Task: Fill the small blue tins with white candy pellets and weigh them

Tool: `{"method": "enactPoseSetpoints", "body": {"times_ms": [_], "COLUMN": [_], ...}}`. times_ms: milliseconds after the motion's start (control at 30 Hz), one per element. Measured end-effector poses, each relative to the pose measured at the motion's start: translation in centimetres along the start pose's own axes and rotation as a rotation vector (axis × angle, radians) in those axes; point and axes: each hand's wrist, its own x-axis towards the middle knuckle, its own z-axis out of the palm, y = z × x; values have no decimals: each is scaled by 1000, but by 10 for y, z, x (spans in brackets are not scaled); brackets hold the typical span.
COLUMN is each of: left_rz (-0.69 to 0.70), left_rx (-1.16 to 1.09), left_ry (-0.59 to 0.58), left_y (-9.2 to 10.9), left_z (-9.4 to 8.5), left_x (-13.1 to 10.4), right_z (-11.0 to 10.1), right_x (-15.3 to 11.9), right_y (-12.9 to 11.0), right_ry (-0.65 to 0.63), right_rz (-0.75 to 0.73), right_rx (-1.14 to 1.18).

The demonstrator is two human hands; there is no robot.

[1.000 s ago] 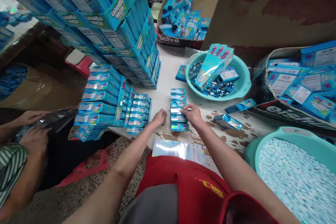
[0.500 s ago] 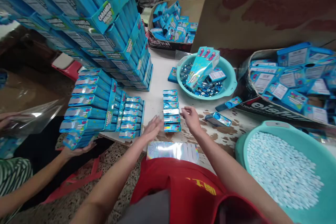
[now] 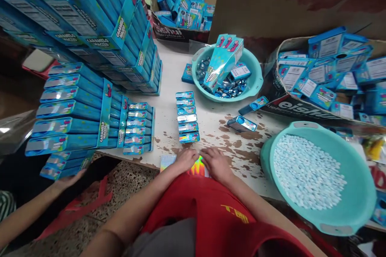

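My left hand (image 3: 186, 160) is closed, its fingers curled at the top edge of a shiny rainbow sticker sheet (image 3: 166, 162) by the table's front edge. Close beside it, my right hand (image 3: 216, 163) has bent fingers pressed on the same sheet; the fingertips of both hands nearly meet. What is pinched between the fingertips is too small to make out. Just beyond my hands, several small blue candy boxes (image 3: 187, 118) stand in a row, cap ends up, some with shiny stickers on top. Two more blue boxes (image 3: 242, 123) lie to the right of the row.
Stacked candy displays (image 3: 102, 44) tower at left. A turquoise basin (image 3: 256, 88) holds caps and boxes; a larger basin (image 3: 358, 213) holds pale blue candies. Cartons (image 3: 301, 106) of blue boxes stand behind. At the left, a co-worker's hand (image 3: 70, 178) supports several boxes.
Both my hands have drawn back from the row of boxes to the sticker sheet and come together there. The view has shifted, and the co-worker still supports the boxes.
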Motion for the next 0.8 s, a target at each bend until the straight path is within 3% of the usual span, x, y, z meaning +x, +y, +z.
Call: {"method": "enactPoseSetpoints", "body": {"times_ms": [233, 400, 500, 633, 700, 800], "left_rz": [-78, -93, -83, 3, 155, 315], "left_rx": [-72, -133, -162, -224, -422, -768], "left_ry": [5, 22, 42, 100, 112, 22], "left_y": [-2, -5, -6, -4, 1, 12], "left_z": [3, 5, 5, 3, 2, -1], "left_x": [2, 7, 7, -5, -15, -26], "right_z": [4, -3, -9, -22, -33, -50], "right_x": [-13, -13, -12, -12, -12, -11], "right_y": [3, 2, -2, -8, -12, -15], "right_ry": [-159, -128, 7, 166, 222, 303], "right_rz": [-159, -215, -80, 225, 314, 380], "right_rx": [-160, -61, 119, 572, 801, 1021]}}
